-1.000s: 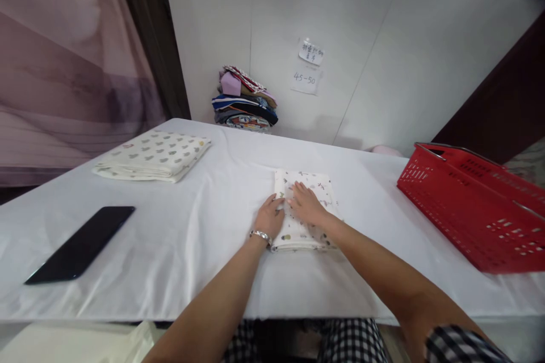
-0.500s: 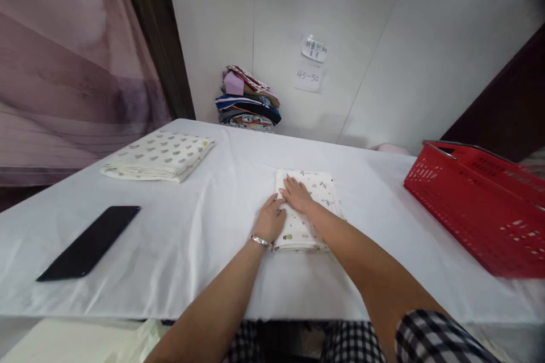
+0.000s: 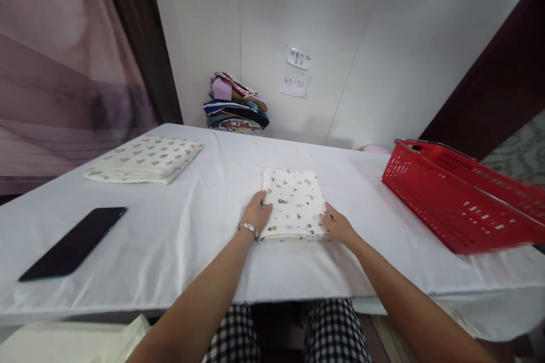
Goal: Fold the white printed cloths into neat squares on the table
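Note:
A folded white cloth (image 3: 293, 201) with a small scattered print lies flat on the white-covered table, straight in front of me. My left hand (image 3: 258, 211) grips its left edge, the thumb on top and the other fingers at the side, partly hidden. On the opposite edge, near the lower right corner, my right hand (image 3: 338, 223) holds the cloth in the same way. A silver bracelet (image 3: 248, 229) circles my left wrist.
A second folded cloth (image 3: 147, 159) with grey motifs lies at the left, behind a black phone-like slab (image 3: 74, 243). To the right stands a red plastic basket (image 3: 443, 198). Against the wall rises a stack of folded fabrics (image 3: 236, 105). Paper notes (image 3: 294, 84) hang on the wall.
My right hand has left the top of the cloth and moved to its right edge. The left hand has stayed at the left edge. The camera view has shifted slightly.

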Demonstrator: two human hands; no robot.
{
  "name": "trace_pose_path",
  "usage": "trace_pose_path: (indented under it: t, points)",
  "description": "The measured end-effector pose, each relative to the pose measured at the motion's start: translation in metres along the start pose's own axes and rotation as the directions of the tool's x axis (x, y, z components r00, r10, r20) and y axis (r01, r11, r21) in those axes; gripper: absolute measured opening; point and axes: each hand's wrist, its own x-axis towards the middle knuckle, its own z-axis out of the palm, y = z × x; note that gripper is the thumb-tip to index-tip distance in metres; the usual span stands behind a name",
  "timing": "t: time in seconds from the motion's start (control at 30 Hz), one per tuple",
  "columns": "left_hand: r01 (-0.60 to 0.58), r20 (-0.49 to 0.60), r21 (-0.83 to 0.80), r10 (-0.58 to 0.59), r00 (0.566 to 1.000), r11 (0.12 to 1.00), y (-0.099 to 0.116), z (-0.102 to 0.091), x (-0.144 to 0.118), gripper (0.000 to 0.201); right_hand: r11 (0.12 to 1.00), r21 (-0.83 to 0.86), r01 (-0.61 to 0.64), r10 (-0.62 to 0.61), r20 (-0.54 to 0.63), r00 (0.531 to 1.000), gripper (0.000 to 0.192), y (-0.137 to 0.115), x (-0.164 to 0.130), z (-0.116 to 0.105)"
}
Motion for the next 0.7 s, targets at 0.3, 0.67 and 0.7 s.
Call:
trace_pose_path:
  t: [0.3, 0.67, 0.7]
  points:
    - [0.158, 0.17, 0.31, -0.218, 0.961, 0.938, 0.023, -0.012, -0.004, 0.063, 0.969, 0.247, -0.006, 0.014, -0.032, 0.999, 0.073, 0.006, 0.006, 0.014]
    - [0.158, 0.005, 0.22, -0.164, 0.987, 0.962, 0.007, -0.013, 0.013, 0.05, 0.985, 0.174, 0.002, 0.016, -0.1, 0.995, 0.07, -0.007, 0.024, 0.021]
    - [0.129, -0.022, 0.162, -0.127, 0.992, 0.978, 0.002, -0.013, 0.007, 0.048, 0.987, 0.159, 0.033, -0.013, -0.124, 0.992, 0.067, -0.002, 0.019, 0.019]
